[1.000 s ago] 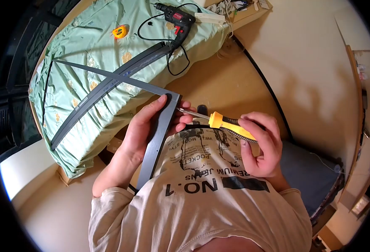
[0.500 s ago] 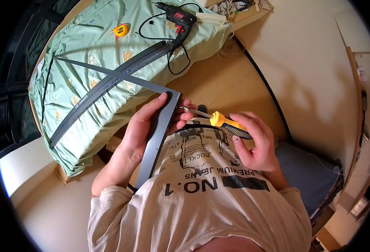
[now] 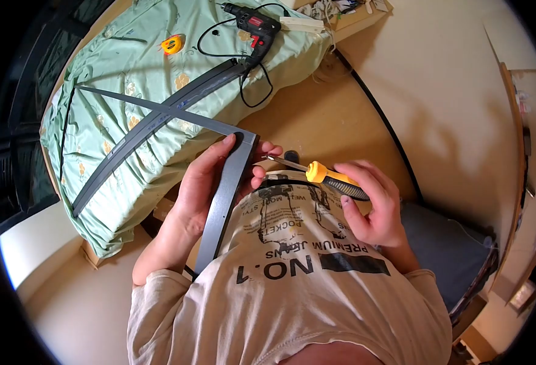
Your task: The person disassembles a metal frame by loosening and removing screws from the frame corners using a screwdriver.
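Note:
My left hand [image 3: 198,185] is closed around a grey frame [image 3: 226,201] near its corner, thumb on the upper face and fingertips showing past the far edge. One long bar of this frame reaches away over the bed; the wider one runs back toward my shirt. In my right hand [image 3: 374,207] is a screwdriver [image 3: 335,179] with a yellow and black handle, gripped between thumb and fingers. Its metal shaft points left at the frame's outer edge, with the tip beside my left fingertips. A small metal piece shows at that tip, too small to make out.
On the green floral sheet [image 3: 152,61] lie a corded drill [image 3: 257,27], a yellow tape measure [image 3: 171,44] and a long dark grey strip [image 3: 158,121] under the frame's bar. A dark cushioned seat [image 3: 444,255] stands at right. A black strip [image 3: 383,121] slants down the right side.
The frame's corner has shifted slightly left with my left hand. The screwdriver has moved slightly right, so its tip sits a bit farther from the frame's edge. Both hands keep their hold.

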Motion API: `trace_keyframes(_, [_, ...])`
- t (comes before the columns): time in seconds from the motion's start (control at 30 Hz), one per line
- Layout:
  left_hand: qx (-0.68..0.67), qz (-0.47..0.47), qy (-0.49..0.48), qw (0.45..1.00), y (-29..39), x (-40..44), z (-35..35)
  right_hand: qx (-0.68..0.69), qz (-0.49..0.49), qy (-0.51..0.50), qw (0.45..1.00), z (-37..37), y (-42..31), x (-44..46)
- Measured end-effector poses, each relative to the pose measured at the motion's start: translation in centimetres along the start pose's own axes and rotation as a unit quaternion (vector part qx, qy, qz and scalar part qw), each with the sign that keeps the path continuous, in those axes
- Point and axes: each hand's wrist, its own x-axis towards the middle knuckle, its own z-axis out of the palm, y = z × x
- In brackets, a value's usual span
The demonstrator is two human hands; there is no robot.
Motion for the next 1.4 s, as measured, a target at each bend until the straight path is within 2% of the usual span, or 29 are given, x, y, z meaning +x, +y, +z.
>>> trace_keyframes(0.27, [-0.037,-0.001,0.057,0.998,-0.3,-0.1,1.0,0.066,0.043,-0.035,0.996,0.4,0.8,-0.4])
trace_keyframes(0.5, [-0.043,0.015,0.087,0.995,-0.5,-0.2,1.0,0.065,0.043,-0.036,0.996,0.5,0.8,-0.6])
trace_keyframes(0.6, [-0.033,0.015,0.090,0.995,-0.6,-0.2,1.2,0.048,0.032,-0.035,0.998,0.4,0.5,-0.6])
trace_keyframes(0.73, [-0.012,0.004,0.062,0.998,-0.4,-0.5,0.2,-0.039,-0.014,-0.022,0.999,0.1,-0.3,-0.7])
trace_keyframes(0.8, [0.018,0.020,0.094,0.995,-0.5,-0.6,0.3,-0.077,-0.027,-0.014,0.997,-0.1,-0.1,-0.8])
trace_keyframes(0.9, [0.068,0.038,0.123,0.989,-0.7,-0.8,0.6,-0.022,-0.026,0.001,0.999,-0.1,0.7,-1.1])
trace_keyframes(0.93, [0.069,0.038,0.122,0.989,-0.7,-0.8,0.6,0.209,0.076,0.003,0.975,0.2,0.8,-1.2])
trace_keyframes(0.97, [0.087,0.033,0.120,0.988,-0.6,-0.9,0.6,0.428,0.173,0.005,0.887,0.6,0.9,-1.2])
trace_keyframes(1.0, [0.104,0.027,0.117,0.987,-0.6,-0.9,0.5,0.477,0.168,0.007,0.863,1.7,0.8,-0.5])
trace_keyframes(1.03, [0.106,0.025,0.116,0.987,-0.7,-0.9,0.4,0.477,0.168,0.010,0.863,2.8,1.5,0.0])
trace_keyframes(1.1, [0.168,0.018,0.121,0.978,-0.9,-1.0,0.4,0.469,0.179,-0.103,0.858,4.7,3.1,1.2])
trace_keyframes(1.13, [0.170,0.017,0.121,0.978,-0.9,-1.1,0.5,0.483,0.187,-0.093,0.850,5.6,3.0,2.6])
trace_keyframes(1.17, [0.229,0.016,0.132,0.964,-0.8,-1.2,0.7,0.497,0.195,-0.083,0.842,6.5,2.7,3.9])
trace_keyframes(1.27, [0.330,0.035,0.134,0.934,-0.9,-1.7,0.9,0.465,0.231,-0.065,0.852,8.7,1.1,6.5])
trace_keyframes(1.3, [0.372,0.051,0.123,0.919,-1.0,-1.9,0.9,0.465,0.230,-0.068,0.852,9.3,1.0,6.9])
trace_keyframes(1.37, [0.453,0.065,0.106,0.883,-1.2,-2.3,1.0,0.407,0.156,-0.110,0.893,10.4,0.8,7.3])
trace_keyframes(1.4, [0.465,0.070,0.100,0.877,-1.3,-2.4,0.3,0.411,0.175,-0.121,0.886,11.0,0.9,7.3])
